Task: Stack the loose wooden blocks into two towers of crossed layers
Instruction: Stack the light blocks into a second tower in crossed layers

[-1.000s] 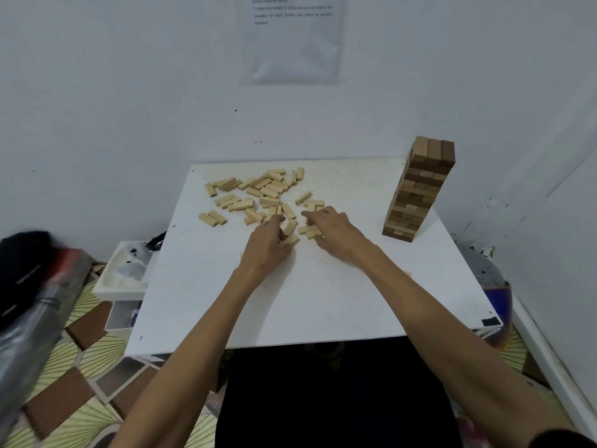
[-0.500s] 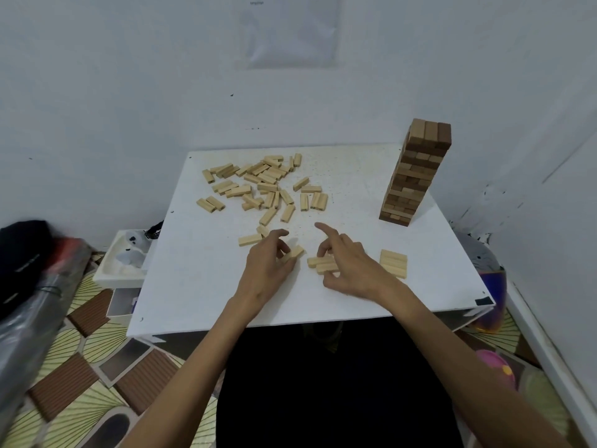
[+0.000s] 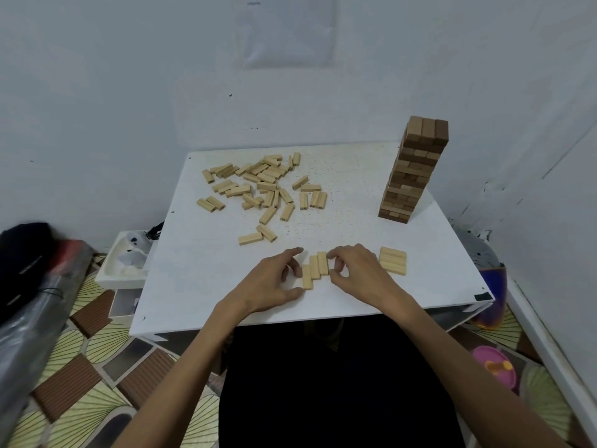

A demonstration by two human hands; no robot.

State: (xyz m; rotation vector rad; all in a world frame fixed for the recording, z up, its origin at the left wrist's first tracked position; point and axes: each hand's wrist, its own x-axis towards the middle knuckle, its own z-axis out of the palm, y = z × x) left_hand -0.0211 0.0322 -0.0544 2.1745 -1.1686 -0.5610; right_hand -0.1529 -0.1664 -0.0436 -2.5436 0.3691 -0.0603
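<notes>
Three pale wooden blocks (image 3: 314, 269) lie side by side, slightly staggered, near the front of the white table (image 3: 200, 273). My left hand (image 3: 274, 282) pinches them from the left with thumb and fingers. From the right, my right hand (image 3: 355, 273) pinches the same three blocks. A flat layer of three blocks (image 3: 392, 260) lies just right of my right hand. Several loose blocks (image 3: 261, 185) are scattered at the table's back left. A tall tower of darker crossed layers (image 3: 413, 171) stands at the back right.
A white box (image 3: 124, 263) sits left of the table on the floor. Dark bags (image 3: 29, 286) lie at far left. White walls close in behind and to the right. A purple container (image 3: 494, 370) stands on the floor at lower right.
Both hands pulled blocks from the pile toward the table's front. The blocks now lie turned lengthwise and pressed together between the two hands.
</notes>
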